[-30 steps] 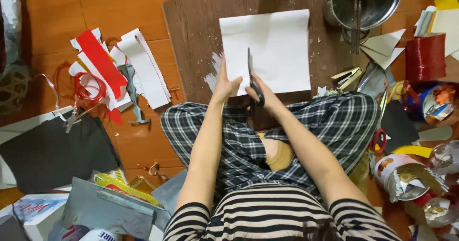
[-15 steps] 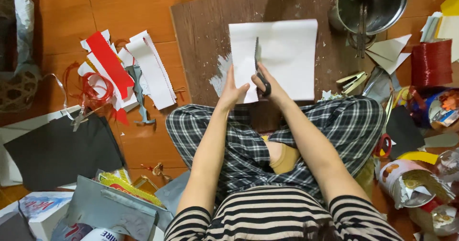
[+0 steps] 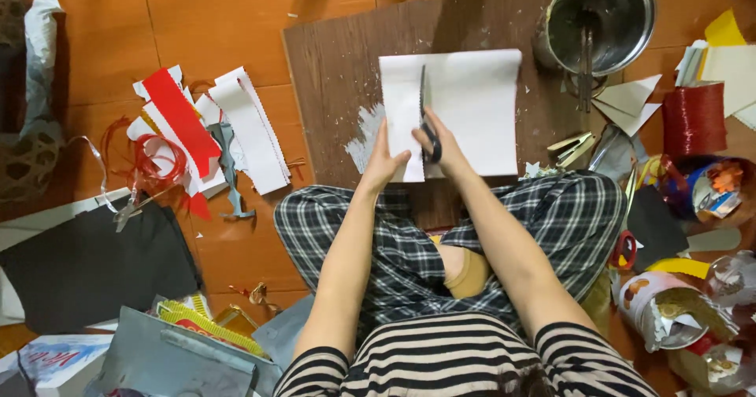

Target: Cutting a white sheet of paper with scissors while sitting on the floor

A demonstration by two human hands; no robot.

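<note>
Scissors [image 3: 426, 126]: advanced farther up white paper sheet [image 3: 465, 109].
Left hand [image 3: 383, 161]: fingers pinching sheet's near edge.
Right hand [image 3: 441, 141]: fingers through handles.
Technique: keep paper taut, blades straight.

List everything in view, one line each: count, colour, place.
paper sheet: one, white, on the board, being cut
scissors: one, dark, in the right hand
board: one, brown, on the floor
metal pot: one, silver, top right
paper strips: several, white and red, left of the board
ribbon spool: one, red, right edge
dark sheet: one, black, lower left
left hand: holds the paper's near edge
right hand: grips the scissors
</note>
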